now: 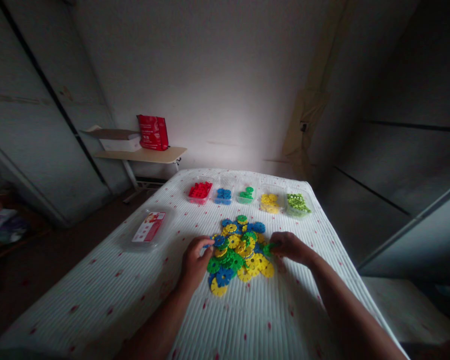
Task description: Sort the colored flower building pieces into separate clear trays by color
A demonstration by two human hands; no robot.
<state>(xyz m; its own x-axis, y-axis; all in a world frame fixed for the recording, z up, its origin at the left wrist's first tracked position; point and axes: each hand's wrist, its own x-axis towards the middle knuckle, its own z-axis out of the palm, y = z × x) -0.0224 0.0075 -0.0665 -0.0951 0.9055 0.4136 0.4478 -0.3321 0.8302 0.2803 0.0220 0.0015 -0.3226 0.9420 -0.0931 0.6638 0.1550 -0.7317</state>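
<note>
A pile of flat plastic gear-shaped discs (240, 250), blue, yellow and green, lies on the white spotted bedcover (108, 295). My left hand (195, 260) sits at the pile's left edge, fingers pinched on a blue disc (219, 240). My right hand (289, 246) rests at the pile's right edge, fingers closed on a green disc (269, 248).
Five clear trays stand in a row at the far edge, holding red discs (200, 191), blue discs (222, 195), green discs (246, 194), yellow discs (270, 201) and light green discs (297, 204). A clear lid with a red label (149, 227) lies left. A small table with a red bag (152, 132) stands behind.
</note>
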